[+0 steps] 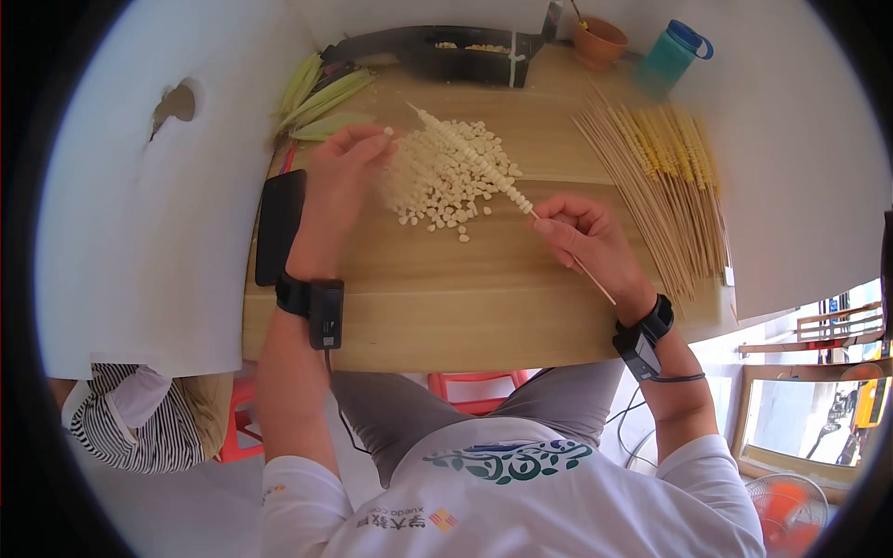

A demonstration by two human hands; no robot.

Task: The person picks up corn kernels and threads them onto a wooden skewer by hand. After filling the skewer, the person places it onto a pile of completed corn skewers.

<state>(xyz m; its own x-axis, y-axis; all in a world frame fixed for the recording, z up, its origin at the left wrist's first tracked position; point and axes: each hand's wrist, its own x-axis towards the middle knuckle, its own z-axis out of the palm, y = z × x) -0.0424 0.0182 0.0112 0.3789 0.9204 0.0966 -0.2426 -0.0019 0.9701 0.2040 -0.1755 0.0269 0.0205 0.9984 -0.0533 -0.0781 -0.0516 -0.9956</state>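
Note:
My right hand (591,244) is closed around the lower part of a thin wooden skewer (595,281), which slants up and to the left. Small cream-white pieces (473,160) are threaded along its upper length, close together. Between the thumb and fingertips of my left hand (346,166) is one small cream-white piece (388,131), held to the left of the skewer's tip. Beneath the skewer, a loose pile of the same pieces (437,186) lies on the wooden table (446,316).
Bare skewers (642,205) and skewers threaded with yellow pieces (665,139) lie at the right. A black tray (474,67), a brown pot (598,44) and a teal bottle (666,60) stand behind. Green husk-like leaves (326,98) and a black phone-like slab (279,228) are left.

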